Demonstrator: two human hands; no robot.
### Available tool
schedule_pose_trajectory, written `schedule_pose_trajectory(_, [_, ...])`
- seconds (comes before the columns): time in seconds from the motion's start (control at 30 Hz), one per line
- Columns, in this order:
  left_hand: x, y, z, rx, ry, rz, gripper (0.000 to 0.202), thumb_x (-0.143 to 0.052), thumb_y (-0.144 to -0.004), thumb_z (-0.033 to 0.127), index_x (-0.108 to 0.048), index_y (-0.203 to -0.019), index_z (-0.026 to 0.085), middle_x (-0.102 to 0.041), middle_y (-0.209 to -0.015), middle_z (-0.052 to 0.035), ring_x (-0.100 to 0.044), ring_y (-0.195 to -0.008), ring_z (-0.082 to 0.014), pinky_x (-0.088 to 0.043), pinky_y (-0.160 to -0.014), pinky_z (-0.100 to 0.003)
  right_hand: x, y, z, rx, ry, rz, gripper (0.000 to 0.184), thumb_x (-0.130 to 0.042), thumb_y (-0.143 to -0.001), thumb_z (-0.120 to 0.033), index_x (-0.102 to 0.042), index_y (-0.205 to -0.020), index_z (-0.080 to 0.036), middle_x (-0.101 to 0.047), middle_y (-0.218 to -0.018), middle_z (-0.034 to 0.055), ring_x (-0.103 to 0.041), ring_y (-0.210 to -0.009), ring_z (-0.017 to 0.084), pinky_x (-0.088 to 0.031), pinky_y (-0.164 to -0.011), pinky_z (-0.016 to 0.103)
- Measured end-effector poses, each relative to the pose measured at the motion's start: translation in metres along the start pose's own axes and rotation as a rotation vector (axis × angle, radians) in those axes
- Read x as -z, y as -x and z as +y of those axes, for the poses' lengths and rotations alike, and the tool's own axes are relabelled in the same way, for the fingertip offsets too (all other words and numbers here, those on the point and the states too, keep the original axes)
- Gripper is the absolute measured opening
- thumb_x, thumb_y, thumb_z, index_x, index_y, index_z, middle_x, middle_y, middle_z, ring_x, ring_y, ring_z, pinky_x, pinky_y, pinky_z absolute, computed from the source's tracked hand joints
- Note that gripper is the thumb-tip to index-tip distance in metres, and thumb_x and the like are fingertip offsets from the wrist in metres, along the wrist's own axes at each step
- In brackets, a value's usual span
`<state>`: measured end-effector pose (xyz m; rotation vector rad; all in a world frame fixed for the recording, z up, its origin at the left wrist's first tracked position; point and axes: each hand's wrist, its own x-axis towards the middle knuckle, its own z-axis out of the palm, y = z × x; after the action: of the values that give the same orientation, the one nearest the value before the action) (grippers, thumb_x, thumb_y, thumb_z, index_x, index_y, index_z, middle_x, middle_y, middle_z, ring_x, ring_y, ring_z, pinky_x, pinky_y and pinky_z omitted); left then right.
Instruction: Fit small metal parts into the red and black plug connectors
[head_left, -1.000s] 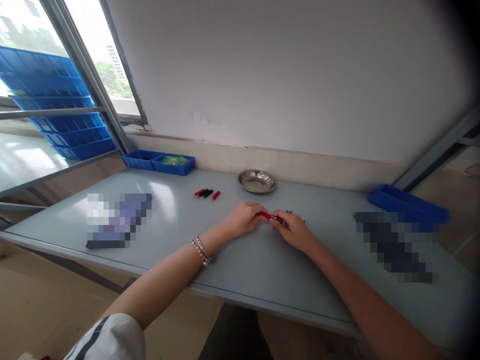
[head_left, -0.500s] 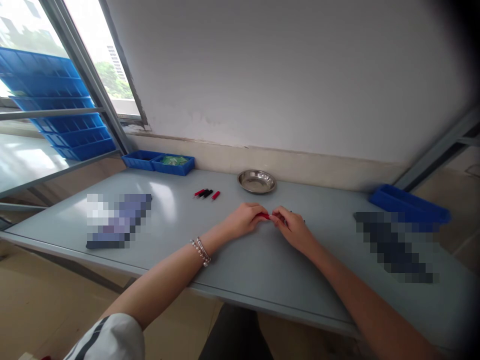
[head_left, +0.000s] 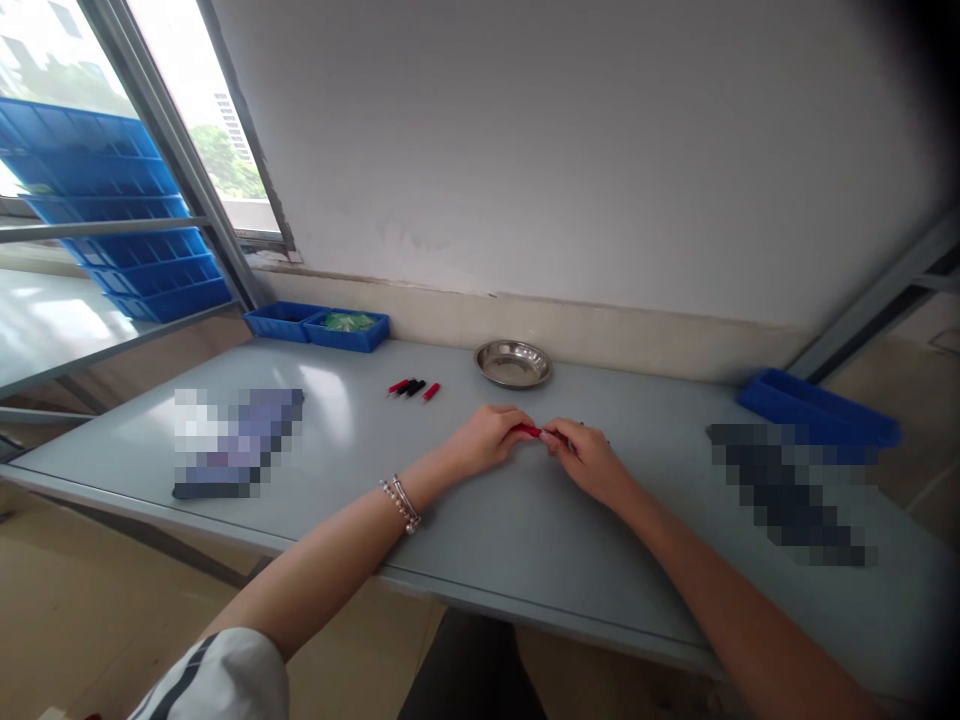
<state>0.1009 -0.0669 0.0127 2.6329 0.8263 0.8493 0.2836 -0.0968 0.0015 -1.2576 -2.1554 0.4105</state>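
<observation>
Above the middle of the grey table, a slim red stick-like piece (head_left: 529,431) runs between my two hands. It resembles the pieces lying farther back. My left hand (head_left: 499,438), with bracelets at the wrist, is closed around its left part. The fingertips of my right hand (head_left: 583,455) pinch at its right end, and those fingers hide the tip. Beyond my hands lie several similar pieces with thin pale tips: a red one (head_left: 431,393) on its own, and black ones (head_left: 413,389) with another red one (head_left: 397,386) beside them.
A round metal dish (head_left: 513,364) stands near the wall. Two blue bins (head_left: 345,338) sit at the back left, one holding green packets. Another blue bin (head_left: 817,410) is at the back right. Blurred-out flat objects lie on both sides. Stacked blue bins (head_left: 142,210) rest on the left shelf.
The fingers of my right hand have shifted slightly at the end of the red piece, with the index finger straighter. My left hand keeps its place.
</observation>
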Motion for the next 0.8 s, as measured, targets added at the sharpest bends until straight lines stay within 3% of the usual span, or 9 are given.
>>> schedule_pose_trajectory(0.27, [-0.0007, 0.0001, -0.0004, 0.005, -0.004, -0.015, 0.018, -0.045, -0.084, 0.026, -0.059, -0.086, 0.014, -0.060, -0.078, -0.0041, -0.055, -0.070, -0.0115, -0.042, -0.066, -0.020, -0.0018, -0.0002, 0.0027, -0.048, 0.033, -0.022, 0.036, -0.029, -0.087, -0.039, -0.049, -0.064, -0.019, -0.054, -0.060, 0.0007, -0.049, -0.059, 0.014, -0.036, -0.060, 0.026])
schedule_pose_trajectory(0.47, [-0.0001, 0.0002, 0.0006, 0.023, -0.019, -0.043, 0.019, -0.045, -0.084, 0.027, -0.058, -0.086, 0.014, -0.060, -0.078, -0.0045, -0.055, -0.072, -0.0123, -0.042, -0.067, -0.021, -0.0011, 0.0002, -0.0028, -0.069, -0.059, 0.018, 0.024, -0.034, -0.085, -0.037, -0.050, -0.078, -0.020, -0.055, -0.062, -0.0012, -0.049, -0.057, 0.012, -0.037, -0.058, 0.024])
schedule_pose_trajectory(0.63, [-0.0007, 0.0005, 0.0007, 0.015, -0.009, -0.055, 0.019, -0.044, -0.085, 0.026, -0.058, -0.089, 0.014, -0.060, -0.080, -0.0048, -0.055, -0.073, -0.0123, -0.042, -0.068, -0.022, -0.0002, 0.0002, -0.0041, -0.050, -0.057, 0.038, 0.025, -0.036, -0.084, -0.036, -0.051, -0.072, -0.020, -0.055, -0.059, -0.0015, -0.048, -0.054, 0.011, -0.037, -0.056, 0.024])
schedule_pose_trajectory(0.8, [-0.0010, 0.0008, -0.0015, 0.030, -0.012, -0.045, 0.020, -0.043, -0.085, 0.026, -0.058, -0.090, 0.014, -0.060, -0.080, -0.0050, -0.056, -0.073, -0.0127, -0.043, -0.068, -0.022, 0.0001, 0.0010, -0.0027, -0.053, -0.050, 0.022, 0.016, -0.045, -0.079, -0.032, -0.055, -0.083, -0.022, -0.061, -0.062, -0.0009, -0.050, -0.052, 0.012, -0.039, -0.056, 0.025])
